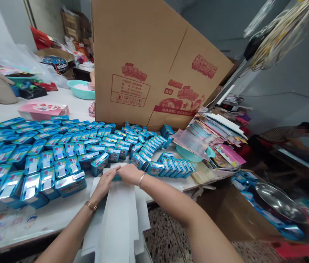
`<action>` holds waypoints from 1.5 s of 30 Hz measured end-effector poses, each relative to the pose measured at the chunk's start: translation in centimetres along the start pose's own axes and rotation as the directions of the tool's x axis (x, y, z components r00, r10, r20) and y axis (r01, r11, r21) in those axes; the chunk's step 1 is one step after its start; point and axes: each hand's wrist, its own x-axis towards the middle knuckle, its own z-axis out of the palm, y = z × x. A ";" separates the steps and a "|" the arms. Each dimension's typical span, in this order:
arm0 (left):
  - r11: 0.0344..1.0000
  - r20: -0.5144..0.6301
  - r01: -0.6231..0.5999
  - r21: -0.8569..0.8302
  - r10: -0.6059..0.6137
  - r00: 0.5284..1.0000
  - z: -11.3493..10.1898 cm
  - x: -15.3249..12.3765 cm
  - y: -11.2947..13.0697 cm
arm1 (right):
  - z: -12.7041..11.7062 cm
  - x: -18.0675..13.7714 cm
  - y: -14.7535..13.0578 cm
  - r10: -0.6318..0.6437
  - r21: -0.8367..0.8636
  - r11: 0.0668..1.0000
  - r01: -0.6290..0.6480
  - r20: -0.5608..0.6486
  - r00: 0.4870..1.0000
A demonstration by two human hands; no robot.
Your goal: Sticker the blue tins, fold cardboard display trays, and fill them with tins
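My left hand [105, 186] and my right hand [129, 174] meet at the table's front edge. Between them shows a bit of a small blue box [117, 177], mostly covered by my fingers. Both hands are closed around it, though the right fingertips are hidden. A stack of white cardboard sheets [118, 223] lies beneath my wrists and hangs over the edge. Just beyond my hands stand many glossy blue boxes [99, 163] with pale labels, some upright and some leaning in rows.
A large brown carton [154, 54] rises behind the boxes. To the right are a turquoise basin [188, 154] under printed sheets and a floor carton [242, 215] beneath a metal bowl [278, 201]. A pink box [43, 110] sits at left. Another person [277, 137] bends at far right.
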 end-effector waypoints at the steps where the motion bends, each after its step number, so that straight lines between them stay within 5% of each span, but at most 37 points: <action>1: 0.999 -0.003 -0.001 0.034 0.001 1.000 0.0 0.1 0.1 | -0.1 0.8 -0.3 -0.025 -0.044 0.999 0.027 0.044 0.999; 5: 0.978 0.019 0.005 0.209 -0.009 1.000 -0.5 -0.6 0.6 | 0.1 2.0 -1.1 -0.056 -0.170 0.982 0.080 0.145 0.988; 9: 0.897 0.182 -0.074 0.436 -0.007 0.983 -1.9 -3.2 1.6 | 0.3 -0.2 -1.1 0.007 -0.225 0.974 0.018 0.107 0.994; 14: 0.673 0.383 -0.266 0.690 -0.027 0.923 -3.4 -4.7 3.3 | -1.7 -5.1 1.1 0.001 -0.126 0.992 0.012 0.100 0.995; 19: 0.421 0.502 -0.437 0.795 -0.053 0.863 -1.5 -3.7 3.6 | -3.2 -6.7 2.9 -0.087 -0.058 0.995 0.086 -0.011 0.996; 22: 0.315 0.525 -0.484 0.816 -0.054 0.849 -0.9 -3.6 3.2 | -1.6 -5.6 1.8 -0.126 -0.120 0.986 0.118 -0.061 0.990; 27: 0.290 0.574 -0.537 0.792 -0.053 0.817 -4.4 -4.5 2.5 | 0.9 -4.4 0.0 -0.208 -0.300 0.935 0.190 -0.030 0.978; 33: 0.021 0.439 -0.439 0.898 -0.122 0.890 -4.4 -5.8 1.5 | 0.9 -2.6 -1.0 -0.335 -0.378 0.846 0.376 0.172 0.926; 40: -0.010 0.476 -0.478 0.878 -0.072 0.876 -3.1 -7.0 1.2 | 0.7 -3.5 -1.8 -0.349 -0.377 0.839 0.393 0.181 0.919; 45: 0.081 0.568 -0.564 0.822 -0.057 0.821 -2.6 -5.8 3.6 | -0.4 -4.4 -3.2 -0.254 -0.293 0.918 0.269 0.089 0.963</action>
